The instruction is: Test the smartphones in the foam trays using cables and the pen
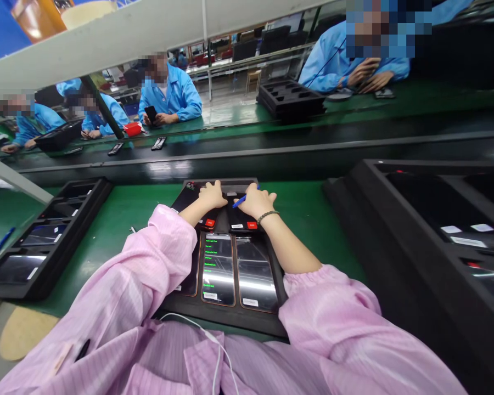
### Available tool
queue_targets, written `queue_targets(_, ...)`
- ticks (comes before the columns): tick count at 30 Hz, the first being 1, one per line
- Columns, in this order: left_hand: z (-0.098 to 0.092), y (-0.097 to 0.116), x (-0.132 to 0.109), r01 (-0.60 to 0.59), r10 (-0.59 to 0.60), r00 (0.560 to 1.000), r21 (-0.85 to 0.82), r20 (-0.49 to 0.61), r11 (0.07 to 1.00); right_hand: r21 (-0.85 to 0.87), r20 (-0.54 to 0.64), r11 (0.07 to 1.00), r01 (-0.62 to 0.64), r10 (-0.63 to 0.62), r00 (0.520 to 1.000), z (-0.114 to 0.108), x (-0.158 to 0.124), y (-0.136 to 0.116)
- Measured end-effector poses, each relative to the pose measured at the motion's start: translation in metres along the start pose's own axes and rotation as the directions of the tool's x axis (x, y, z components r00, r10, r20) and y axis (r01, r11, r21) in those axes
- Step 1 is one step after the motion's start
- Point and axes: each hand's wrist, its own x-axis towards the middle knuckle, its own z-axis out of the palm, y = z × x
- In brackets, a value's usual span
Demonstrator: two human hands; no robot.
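Note:
A black foam tray [230,317] lies in front of me with several phones in it. My left hand [212,195] rests on a dark phone [186,197] in the back row, its fingers spread. Beside it, my right hand [256,202] holds a blue pen [239,201] and reaches over another back-row phone [242,218] with a red sticker. In the front row, the middle phone [218,269] shows a list of green text. To its right is a phone [256,271] with a dark, reflecting screen.
Foam trays with phones stand at left [61,241] and right [354,219]. A blue pen [2,242] lies far left. Across the dark conveyor [214,164], people in blue jackets sit near another black tray [290,99].

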Motion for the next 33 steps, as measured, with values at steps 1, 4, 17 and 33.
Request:
queue_targets(1, 0.000, 0.000, 0.000, 0.002, -0.002, 1.000, -0.007, -0.004, 1.000, -0.008, -0.003, 1.000, 0.001, -0.001, 1.000, 0.000, -0.002, -0.002)
queue_targets(4, 0.000, 0.001, 0.000, 0.009, -0.010, 1.000, -0.030, -0.018, 1.000, -0.033, -0.001, 0.999, 0.005, -0.005, 1.000, 0.001, -0.006, -0.007)
queue_targets(17, 0.002, 0.000, -0.003, -0.012, 0.008, 0.999, -0.091, -0.040, 0.996, -0.115, -0.027, 0.993, 0.005, -0.008, 1.000, 0.005, -0.013, -0.018)
queue_targets(33, 0.006, -0.005, -0.006, 0.016, -0.022, 0.999, -0.158, -0.037, 0.987, -0.121, -0.078, 0.993, 0.005, -0.014, 0.997, 0.008, -0.018, -0.018)
